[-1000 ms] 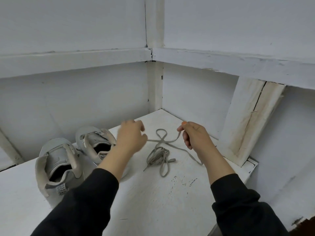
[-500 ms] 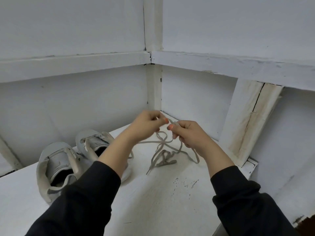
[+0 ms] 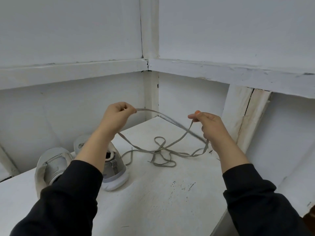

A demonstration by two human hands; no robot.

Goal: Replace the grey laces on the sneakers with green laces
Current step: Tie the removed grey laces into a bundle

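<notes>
- Left hand (image 3: 117, 114) and right hand (image 3: 210, 125) each pinch the grey laces (image 3: 160, 151) in a tight grip, above the surface's (image 3: 162, 201) far corner.
- Pulling apart could cinch the crossed loops into a knot.

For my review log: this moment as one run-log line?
left hand: pinches grey laces | right hand: pinches grey laces | slack: tangled on shelf | sneakers: on shelf, left | green laces: unseen

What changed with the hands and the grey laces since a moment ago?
Both hands met, then pulled apart: the left hand went left, the right hand right, each pinching the grey laces, whose bundle has spread into loose loops. The sneakers stayed put on the white shelf.
</notes>
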